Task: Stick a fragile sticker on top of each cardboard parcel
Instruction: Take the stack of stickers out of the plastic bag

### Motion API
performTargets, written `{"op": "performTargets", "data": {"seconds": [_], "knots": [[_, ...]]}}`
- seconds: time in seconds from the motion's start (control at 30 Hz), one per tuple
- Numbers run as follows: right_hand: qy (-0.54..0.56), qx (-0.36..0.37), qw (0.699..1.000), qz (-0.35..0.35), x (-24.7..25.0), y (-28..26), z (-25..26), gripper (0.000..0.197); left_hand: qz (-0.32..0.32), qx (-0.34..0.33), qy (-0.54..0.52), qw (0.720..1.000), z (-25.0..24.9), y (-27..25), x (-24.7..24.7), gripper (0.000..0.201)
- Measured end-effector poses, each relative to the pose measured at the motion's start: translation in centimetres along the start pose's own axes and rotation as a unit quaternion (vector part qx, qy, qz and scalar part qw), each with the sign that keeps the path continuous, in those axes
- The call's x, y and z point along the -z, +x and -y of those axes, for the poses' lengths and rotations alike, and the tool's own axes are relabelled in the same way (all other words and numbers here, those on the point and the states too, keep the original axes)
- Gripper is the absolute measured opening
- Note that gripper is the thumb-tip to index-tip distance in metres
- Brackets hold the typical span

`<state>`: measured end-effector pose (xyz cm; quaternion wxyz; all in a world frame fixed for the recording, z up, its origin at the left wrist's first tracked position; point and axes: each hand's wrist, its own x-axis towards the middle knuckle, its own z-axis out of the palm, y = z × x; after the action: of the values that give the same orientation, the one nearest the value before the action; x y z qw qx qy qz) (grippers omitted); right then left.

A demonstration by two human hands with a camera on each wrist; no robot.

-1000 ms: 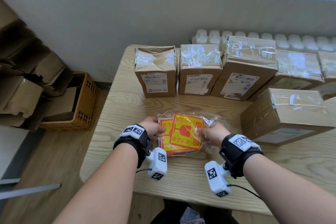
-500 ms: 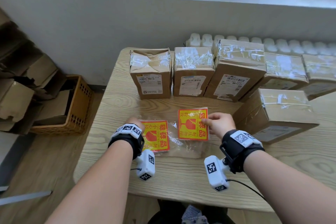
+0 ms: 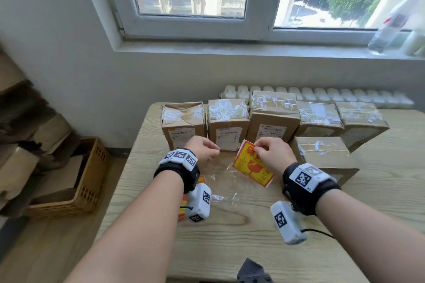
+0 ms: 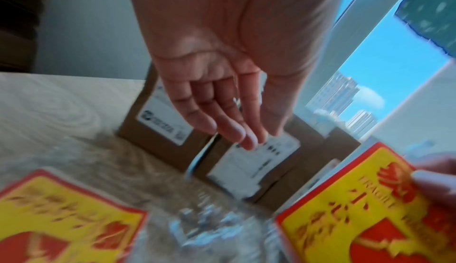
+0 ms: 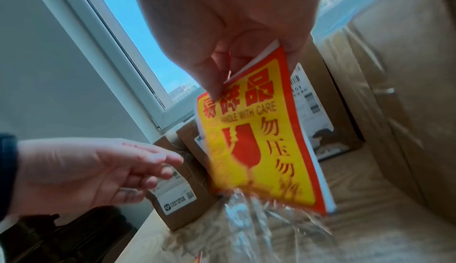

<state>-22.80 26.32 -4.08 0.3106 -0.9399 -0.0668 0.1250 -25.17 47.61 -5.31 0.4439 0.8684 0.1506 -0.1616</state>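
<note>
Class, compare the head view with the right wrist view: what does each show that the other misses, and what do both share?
Only the head view shows the wicker basket on the floor, the bottle on the windowsill and both wrist cameras. Only the right wrist view lets you read "HANDLE WITH CARE" on the fragile sticker. Both show the right hand pinching that sticker, the left hand empty beside it, the clear plastic bag and the cardboard parcels.

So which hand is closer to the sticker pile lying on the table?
Left. The left hand hovers just beyond the sticker pile, holding nothing. The right hand is farther right, pinching a lifted sticker.
</note>
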Motion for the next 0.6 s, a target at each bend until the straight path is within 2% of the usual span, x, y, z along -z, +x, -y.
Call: {"op": "performTargets", "data": {"seconds": [0.07,0.23,0.6], "knots": [[0.007,0.018,1.000,0.024,0.9,-0.4,0.4,0.016,0.025,-0.047,-0.025,0.998,-2.5,-0.9,0.1,0.023],[0.020,0.042,0.998,0.049,2.1,-1.1,0.6,0.014,0.057,-0.077,-0.014,0.995,-5.5,-2.0,0.0,0.022],[0.023,0.058,0.996,0.060,2.1,-1.6,0.9,0.008,0.103,-0.036,-0.030,0.994,-6.1,-2.0,-0.5,0.021]]}}
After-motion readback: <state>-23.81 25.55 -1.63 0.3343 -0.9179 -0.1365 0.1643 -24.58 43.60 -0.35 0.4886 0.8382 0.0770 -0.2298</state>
